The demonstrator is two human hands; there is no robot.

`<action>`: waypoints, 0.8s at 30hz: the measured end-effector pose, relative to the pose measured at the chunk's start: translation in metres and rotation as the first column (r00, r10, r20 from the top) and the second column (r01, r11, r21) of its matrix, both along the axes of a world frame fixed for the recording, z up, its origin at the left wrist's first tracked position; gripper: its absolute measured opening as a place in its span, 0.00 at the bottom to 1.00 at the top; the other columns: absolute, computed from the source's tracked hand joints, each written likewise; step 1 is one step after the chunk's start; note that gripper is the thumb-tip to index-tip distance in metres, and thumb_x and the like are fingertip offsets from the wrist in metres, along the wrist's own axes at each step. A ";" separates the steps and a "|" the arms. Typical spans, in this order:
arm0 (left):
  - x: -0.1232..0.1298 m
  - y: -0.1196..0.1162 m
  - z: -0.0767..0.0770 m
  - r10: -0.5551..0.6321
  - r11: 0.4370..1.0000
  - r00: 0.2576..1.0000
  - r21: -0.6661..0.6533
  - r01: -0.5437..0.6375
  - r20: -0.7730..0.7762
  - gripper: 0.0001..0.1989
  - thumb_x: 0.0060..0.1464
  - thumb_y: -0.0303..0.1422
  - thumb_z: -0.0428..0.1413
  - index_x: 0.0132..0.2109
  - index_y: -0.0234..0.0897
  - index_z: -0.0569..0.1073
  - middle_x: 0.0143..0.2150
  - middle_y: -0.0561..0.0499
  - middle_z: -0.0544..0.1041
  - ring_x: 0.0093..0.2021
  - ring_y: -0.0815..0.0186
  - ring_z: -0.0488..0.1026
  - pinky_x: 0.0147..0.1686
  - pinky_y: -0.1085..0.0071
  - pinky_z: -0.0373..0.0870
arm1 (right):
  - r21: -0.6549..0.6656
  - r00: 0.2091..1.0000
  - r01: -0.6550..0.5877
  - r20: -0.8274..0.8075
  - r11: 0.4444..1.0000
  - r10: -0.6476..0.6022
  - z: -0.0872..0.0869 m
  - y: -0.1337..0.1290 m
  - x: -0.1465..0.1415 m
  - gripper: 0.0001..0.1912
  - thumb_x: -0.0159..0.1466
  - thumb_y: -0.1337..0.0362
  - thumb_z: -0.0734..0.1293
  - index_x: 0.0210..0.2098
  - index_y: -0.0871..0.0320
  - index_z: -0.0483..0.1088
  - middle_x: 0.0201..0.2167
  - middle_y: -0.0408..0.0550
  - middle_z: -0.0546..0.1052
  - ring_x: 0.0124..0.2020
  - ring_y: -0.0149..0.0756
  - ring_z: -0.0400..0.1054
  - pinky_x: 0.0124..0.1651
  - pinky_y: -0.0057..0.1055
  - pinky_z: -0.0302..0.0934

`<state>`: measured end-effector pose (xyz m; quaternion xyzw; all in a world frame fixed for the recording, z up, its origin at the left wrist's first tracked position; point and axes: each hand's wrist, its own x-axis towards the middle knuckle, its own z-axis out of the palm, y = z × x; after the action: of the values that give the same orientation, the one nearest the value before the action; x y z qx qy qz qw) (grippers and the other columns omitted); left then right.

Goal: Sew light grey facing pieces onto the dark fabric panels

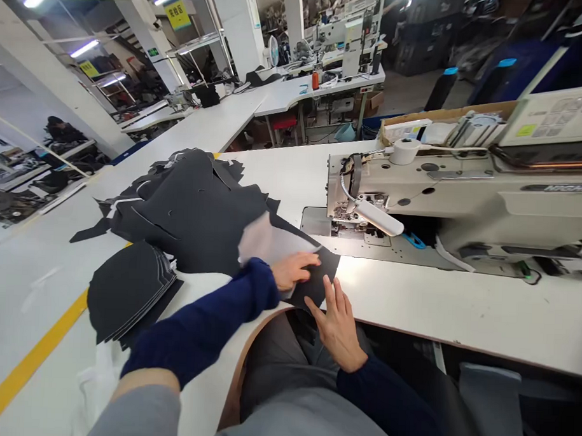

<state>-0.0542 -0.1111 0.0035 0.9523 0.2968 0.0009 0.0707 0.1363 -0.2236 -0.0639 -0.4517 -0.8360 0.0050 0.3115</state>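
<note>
Under my hands at the table's front edge lies a dark grey fabric piece. A pale, whitish piece with a blurred, lifted left end lies over part of it. My left hand rests on these layers, its fingers slightly bent and apart, with the thumb side partly hidden. Fingers spread, my right hand touches the dark piece's near right corner with its fingertips. Left of them spreads a heap of dark fabric pieces. Nearer to me sits a neat stack of curved dark pieces.
A sewing machine with a lit needle area stands right of the fabric, a white thread cone on top. Blue-handled snips lie on its bed. Behind it is a cardboard box. Yellow tape crosses the table.
</note>
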 end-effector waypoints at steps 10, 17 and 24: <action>0.022 0.036 -0.023 0.132 0.986 0.991 -0.107 -0.130 0.019 0.26 0.59 0.38 0.51 0.63 0.39 0.57 0.65 0.47 0.57 0.65 0.60 0.52 0.62 0.62 0.51 | 0.034 0.992 -0.112 0.066 0.993 0.109 -0.017 0.002 0.007 0.14 0.62 0.75 0.60 0.44 0.58 0.71 0.56 0.48 0.67 0.59 0.45 0.54 0.60 0.46 0.50; 0.050 0.059 -0.023 0.305 0.952 0.952 0.004 -0.305 -0.013 0.21 0.54 0.46 0.56 0.52 0.41 0.68 0.51 0.48 0.68 0.52 0.58 0.63 0.61 0.52 0.43 | 0.065 0.987 -0.153 -0.035 0.986 0.155 -0.016 0.005 0.008 0.14 0.63 0.75 0.57 0.40 0.59 0.72 0.49 0.49 0.71 0.53 0.42 0.59 0.57 0.45 0.54; 0.065 0.073 -0.024 0.255 0.958 0.967 -0.134 -0.255 -0.020 0.12 0.58 0.41 0.53 0.42 0.38 0.72 0.45 0.51 0.73 0.47 0.62 0.66 0.51 0.62 0.56 | 0.088 0.978 -0.157 -0.121 0.984 0.168 -0.008 0.006 0.009 0.14 0.64 0.76 0.58 0.40 0.60 0.73 0.40 0.51 0.71 0.50 0.41 0.61 0.54 0.44 0.60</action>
<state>0.0111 -0.0384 -0.0207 0.8991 0.4164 -0.0112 0.1343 0.1455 -0.2173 -0.0720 -0.3680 -0.8480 0.0268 0.3804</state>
